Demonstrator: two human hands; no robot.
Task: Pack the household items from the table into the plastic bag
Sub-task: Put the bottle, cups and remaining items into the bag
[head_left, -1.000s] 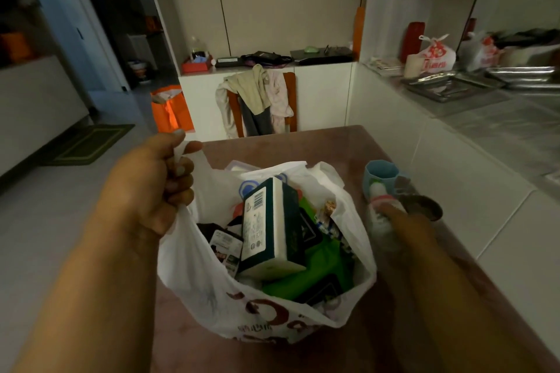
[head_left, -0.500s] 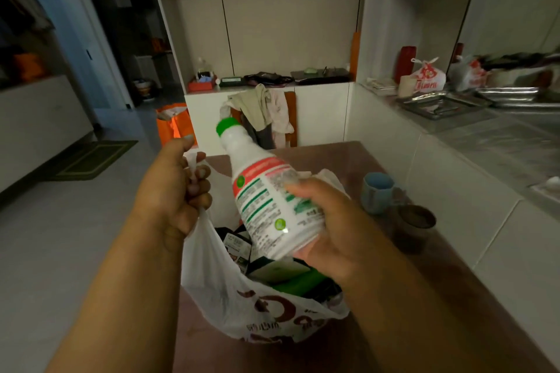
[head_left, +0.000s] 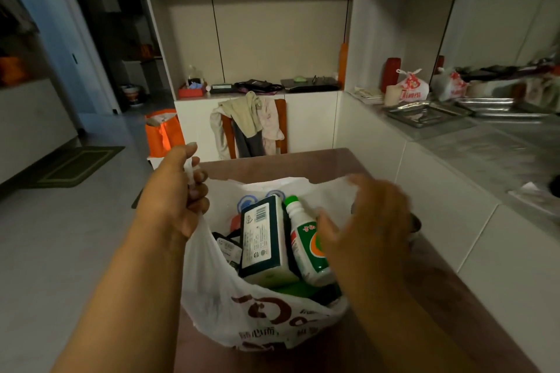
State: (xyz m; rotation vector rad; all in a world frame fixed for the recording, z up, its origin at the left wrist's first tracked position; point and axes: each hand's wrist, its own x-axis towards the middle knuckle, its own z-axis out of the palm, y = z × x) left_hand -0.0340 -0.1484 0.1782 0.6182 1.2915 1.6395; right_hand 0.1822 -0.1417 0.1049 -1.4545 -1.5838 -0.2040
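While my left hand grips the plastic bag handle and the bottle lies inside, my blurred right hand, fingers loosely spread and empty, must next fetch another item.

Dim indoor light; right hand motion-blurred; edges warped.

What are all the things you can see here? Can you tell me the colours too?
plastic bag: 1, white with brown print, on the table, full.
box: 1, dark green and white, in the bag.
bottle: 1, white with green cap, in the bag beside the box.
table: 1, brown.
chair: 1, orange, draped with clothes, behind the table.
orange bag: 1, on the floor.
metal trays: several, silver, on the counter.
left hand: grips the bag's handle.
right hand: blurred, over the bag.
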